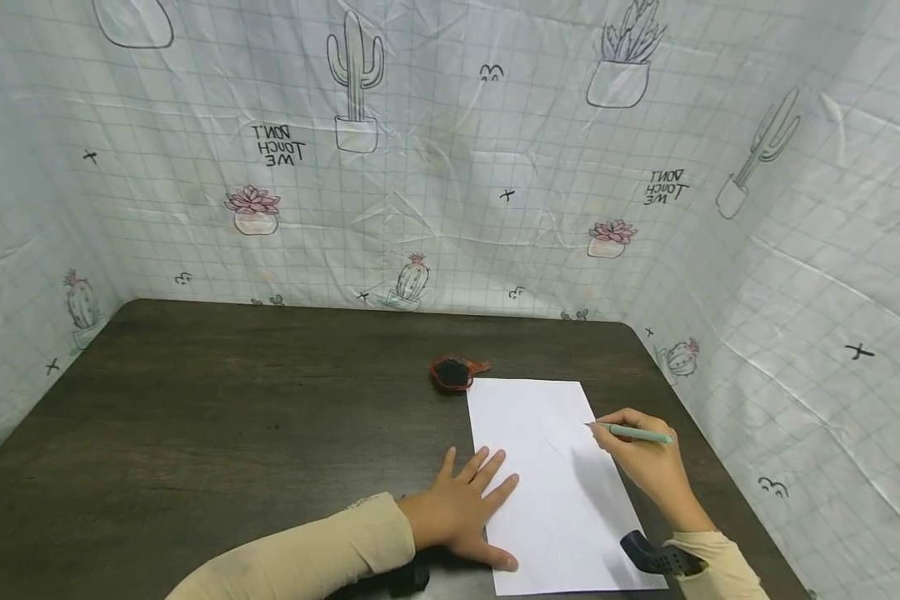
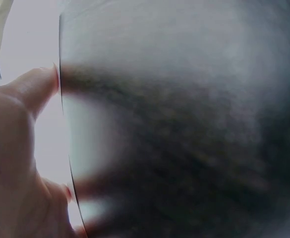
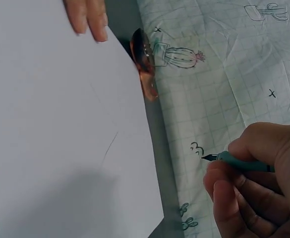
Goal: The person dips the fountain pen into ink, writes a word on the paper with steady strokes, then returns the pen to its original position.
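A white sheet of paper (image 1: 540, 500) lies upright on the dark table, marked with a few faint thin lines. My left hand (image 1: 468, 504) rests flat on its left edge, fingers spread. In the left wrist view, the left hand (image 2: 16, 134) is at the left side; most of that view is blurred. My right hand (image 1: 645, 458) pinches a light green fountain pen (image 1: 637, 432) above the sheet's right edge. In the right wrist view the dark nib of the pen (image 3: 241, 162) points toward the paper (image 3: 45, 124), apart from it.
At the sheet's top left corner sits a small object (image 1: 452, 373) with a dark oval, a reddish-orange rim and a handle-like end. The brown table (image 1: 232, 417) extends left. A patterned cloth (image 1: 435, 167) surrounds its back and sides. A black band (image 1: 660, 557) circles the right wrist.
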Demonstrator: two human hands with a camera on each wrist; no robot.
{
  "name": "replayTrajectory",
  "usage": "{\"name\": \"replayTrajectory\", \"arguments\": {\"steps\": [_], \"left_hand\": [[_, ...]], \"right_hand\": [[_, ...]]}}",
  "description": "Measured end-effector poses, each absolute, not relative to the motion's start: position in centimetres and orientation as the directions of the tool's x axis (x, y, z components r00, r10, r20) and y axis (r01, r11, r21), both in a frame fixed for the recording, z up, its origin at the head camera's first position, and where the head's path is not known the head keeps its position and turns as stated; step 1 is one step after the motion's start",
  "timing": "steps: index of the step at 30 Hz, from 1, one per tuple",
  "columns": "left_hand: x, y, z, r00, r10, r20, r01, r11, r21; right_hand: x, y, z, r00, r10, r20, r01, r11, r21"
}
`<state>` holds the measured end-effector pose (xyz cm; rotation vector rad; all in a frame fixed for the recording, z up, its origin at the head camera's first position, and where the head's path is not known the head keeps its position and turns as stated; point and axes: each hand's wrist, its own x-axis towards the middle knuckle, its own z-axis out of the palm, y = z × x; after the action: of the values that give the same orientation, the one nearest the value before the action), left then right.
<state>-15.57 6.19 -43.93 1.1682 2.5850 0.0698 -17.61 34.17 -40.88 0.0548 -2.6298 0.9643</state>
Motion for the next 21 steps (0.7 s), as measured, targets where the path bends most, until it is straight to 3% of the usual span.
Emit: {"name": "replayTrajectory", "arguments": {"steps": [8, 15, 18, 21], "left_hand": [[-15.6, 6.2, -44.1, -0.620, 0.746, -0.244, 0.736, 0.661, 0.148], [-15.6, 6.2, -44.0, -0.626, 0.742, -0.239, 0.734, 0.665, 0.141], [-15.7, 6.2, -44.1, -0.627, 0.740, -0.243, 0.733, 0.666, 0.138], [-15.8, 6.1, -44.1, -0.631, 0.737, -0.244, 0.730, 0.670, 0.136]], "right_hand": [[-20.6, 33.1, -40.8, -0.970, -0.009, 0.244, -0.194, 0.633, -0.749], [-23.1, 31.9, -41.1, -0.973, -0.121, 0.194, -0.229, 0.572, -0.788], [-24.0, 31.4, -41.1, -0.971, -0.176, 0.160, -0.224, 0.447, -0.866], [-24.8, 31.0, -40.9, -0.968, -0.230, 0.097, -0.152, 0.233, -0.960]]}}
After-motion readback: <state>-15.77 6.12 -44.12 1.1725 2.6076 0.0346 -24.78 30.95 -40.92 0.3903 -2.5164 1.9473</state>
